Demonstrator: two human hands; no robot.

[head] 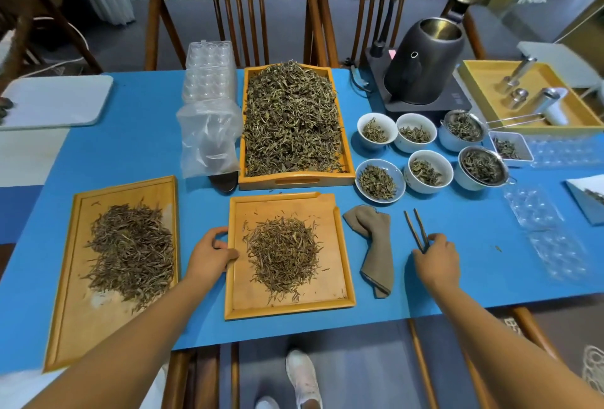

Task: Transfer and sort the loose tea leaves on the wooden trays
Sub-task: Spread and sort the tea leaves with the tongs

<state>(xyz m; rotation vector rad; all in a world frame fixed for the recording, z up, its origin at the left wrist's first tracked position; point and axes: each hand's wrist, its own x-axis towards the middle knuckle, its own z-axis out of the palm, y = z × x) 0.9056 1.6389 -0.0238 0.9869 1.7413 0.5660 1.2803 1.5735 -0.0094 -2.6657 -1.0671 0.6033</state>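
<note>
A blue table (137, 147) carries three wooden trays of loose tea. The big tray (347, 150), heaped above its rim, sits mid-table toward the far edge. The left tray (70, 278) lies at the near left corner with a spread of leaves, and its near end overhangs the table edge. The middle tray (336, 278) sits by the near edge with a smaller pile (282, 255).

The left hand (209, 253) grips the middle tray's left rim, thumb over the wood and fingers curled round the edge. The right hand (436, 260) rests on the table toward the near right and pinches the closed end of dark tweezers (415, 229), whose tips point away.

Risks, as I judge them: the overhanging left tray could tip off if an arm knocks it. The heap in the big tray stands so high that any nudge or scoop would likely spill leaves over the sides; a few strays already lie on the table. Tilting the middle tray by one rim could slide its pile toward the notched far right corner and out. A brown cloth (376, 245) lies just beside that tray and could catch drifting leaves.

Hard to make out: the bowls (428, 171) of tea to the right look alike, so no grades can be told apart. A crumpled plastic bag (209, 137) covers a dark object beside the big tray. The right fingertips are hidden behind the hand itself.
</note>
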